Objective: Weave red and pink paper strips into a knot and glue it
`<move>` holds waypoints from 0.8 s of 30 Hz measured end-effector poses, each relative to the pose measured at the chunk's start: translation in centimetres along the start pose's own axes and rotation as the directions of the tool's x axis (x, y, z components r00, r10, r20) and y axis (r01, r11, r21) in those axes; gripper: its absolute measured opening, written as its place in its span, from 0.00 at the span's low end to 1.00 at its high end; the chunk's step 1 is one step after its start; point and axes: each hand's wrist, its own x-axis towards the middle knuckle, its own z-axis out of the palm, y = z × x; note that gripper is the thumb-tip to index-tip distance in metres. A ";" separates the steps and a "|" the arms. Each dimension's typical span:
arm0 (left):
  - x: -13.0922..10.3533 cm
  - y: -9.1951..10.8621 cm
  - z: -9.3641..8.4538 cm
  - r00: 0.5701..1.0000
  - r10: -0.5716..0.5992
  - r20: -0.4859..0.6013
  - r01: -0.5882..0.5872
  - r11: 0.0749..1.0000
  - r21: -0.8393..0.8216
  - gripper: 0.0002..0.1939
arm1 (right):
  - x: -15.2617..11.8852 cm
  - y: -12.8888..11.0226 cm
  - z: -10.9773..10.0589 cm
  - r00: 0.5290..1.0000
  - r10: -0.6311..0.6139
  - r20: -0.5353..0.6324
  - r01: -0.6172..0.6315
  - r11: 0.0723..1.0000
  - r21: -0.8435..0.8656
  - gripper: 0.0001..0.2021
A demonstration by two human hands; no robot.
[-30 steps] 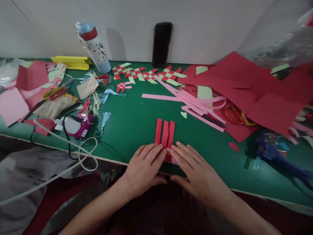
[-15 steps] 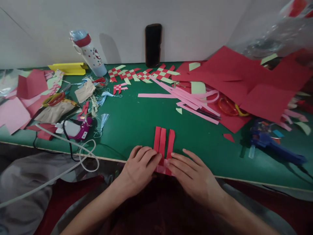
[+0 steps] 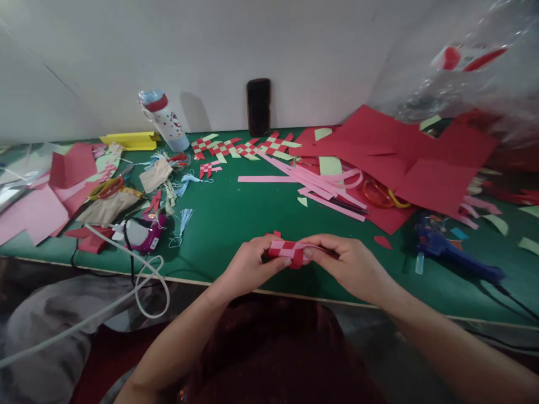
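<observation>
Between my two hands is a small woven piece of red and pink paper strips (image 3: 286, 247), held just over the front part of the green table. My left hand (image 3: 248, 262) pinches its left end, thumb along the lower edge. With thumb and fingers, my right hand (image 3: 343, 259) grips the right end, where a pink strip runs under the fingers. Beyond the hands lies a pile of loose pink paper strips (image 3: 315, 182). Several finished-looking red and pale green woven pieces (image 3: 246, 148) sit in a row at the back.
A bottle (image 3: 168, 123) and a phone (image 3: 258, 106) stand against the wall. Red paper sheets (image 3: 404, 146) and a blue glue gun (image 3: 455, 249) lie right. Tassels (image 3: 183, 221), a purple plug adapter (image 3: 154, 233) and a white cable (image 3: 147, 308) are left.
Both hands have lifted the paper piece off the table edge and turned it; its upright red strips no longer show, and a red-pink checker faces up. The camera view has tilted up slightly.
</observation>
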 end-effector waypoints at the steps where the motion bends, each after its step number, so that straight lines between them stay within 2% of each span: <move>1: 0.5 0.1 0.0 0.999 -0.041 0.009 0.041 0.997 -0.059 0.10 | 0.4 0.0 -0.3 1.000 0.016 0.009 -0.016 0.999 0.030 0.13; 4: 1.6 0.0 0.0 0.994 -0.107 0.039 0.113 0.960 -0.255 0.14 | 1.4 0.3 -0.9 0.998 0.048 0.043 -0.053 0.989 0.140 0.15; 7: 2.2 -0.1 0.1 0.993 -0.104 0.061 0.119 0.929 -0.351 0.18 | 1.9 0.3 -1.2 0.997 0.056 0.047 -0.064 0.976 0.209 0.16; 19: 2.5 0.2 0.4 0.991 -0.130 0.044 0.137 0.923 -0.361 0.19 | 2.3 0.2 -1.4 0.998 0.051 0.044 -0.059 0.975 0.214 0.15; 24: 2.8 0.0 0.5 0.986 -0.161 -0.043 0.142 0.946 -0.293 0.19 | 2.6 0.1 -1.4 0.998 0.054 0.044 -0.062 0.981 0.185 0.14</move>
